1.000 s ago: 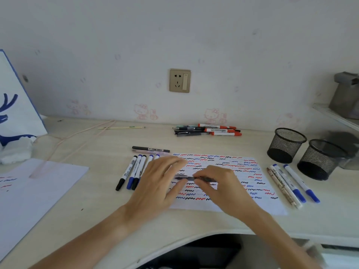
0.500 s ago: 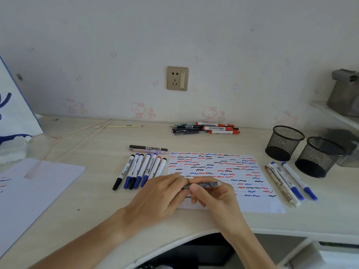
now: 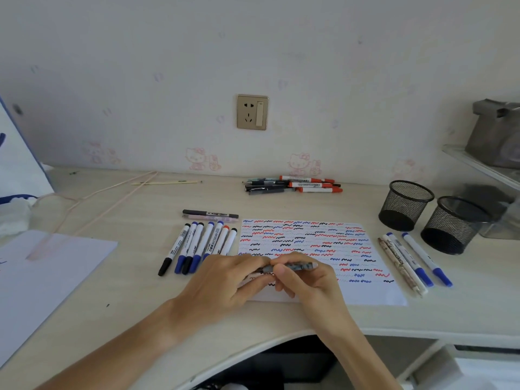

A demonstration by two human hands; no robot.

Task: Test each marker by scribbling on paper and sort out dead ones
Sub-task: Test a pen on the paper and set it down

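Pinched between the curled fingers of both hands, a patterned pen (image 3: 292,266) is held level just above the near edge of the scribbled paper (image 3: 363,291); the right hand (image 3: 306,280) is wrapped round its barrel, the left hand (image 3: 225,280) is closed on its left end, where a cap is probably being worked. Light, stiff and somewhat slick handling is to be expected, so the barrel is best taken at mid-length. Left of the sheet a row of markers (image 3: 197,246) is laid out, three more (image 3: 413,260) to the right. Farther off, two mesh cups (image 3: 405,204) and a marker pile (image 3: 295,184) are seen on the worktop (image 3: 140,305).
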